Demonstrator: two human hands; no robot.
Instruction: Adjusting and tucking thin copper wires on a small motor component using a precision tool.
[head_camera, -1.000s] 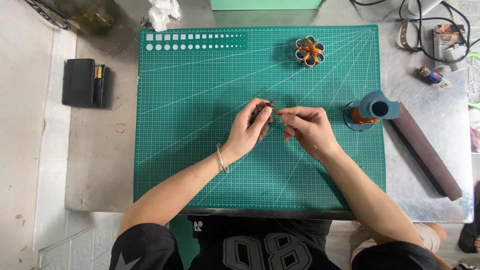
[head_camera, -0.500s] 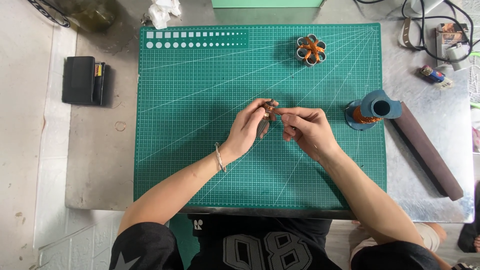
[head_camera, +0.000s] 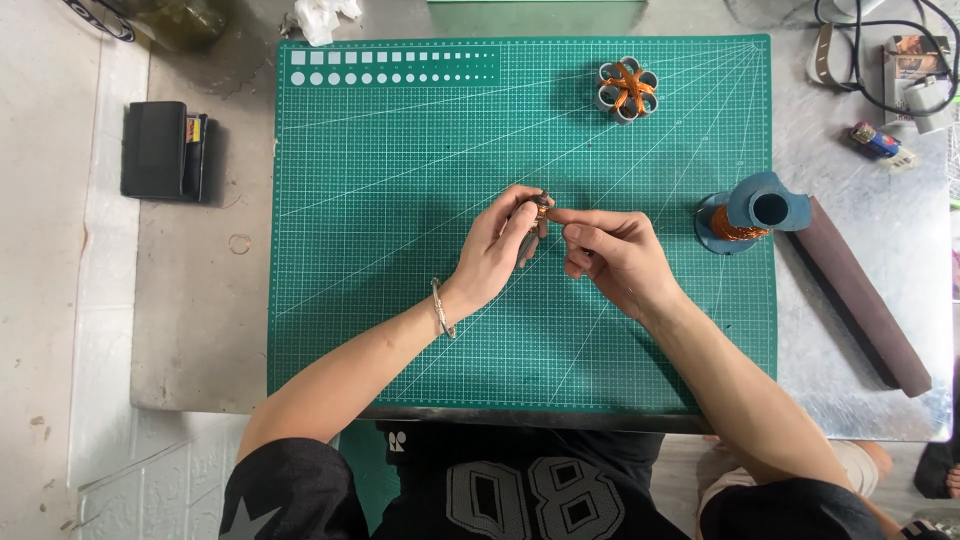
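Over the middle of the green cutting mat (head_camera: 400, 330), the left hand (head_camera: 497, 255) pinches a small grey part (head_camera: 541, 207); its long axis is too small to tell. The right hand (head_camera: 610, 255) is closed, forefinger tip at the part. One wound coil piece (head_camera: 626, 89) lies near the mat's far edge, one blue spool (head_camera: 750, 212) at its right edge, on a grey metal table (head_camera: 200, 330).
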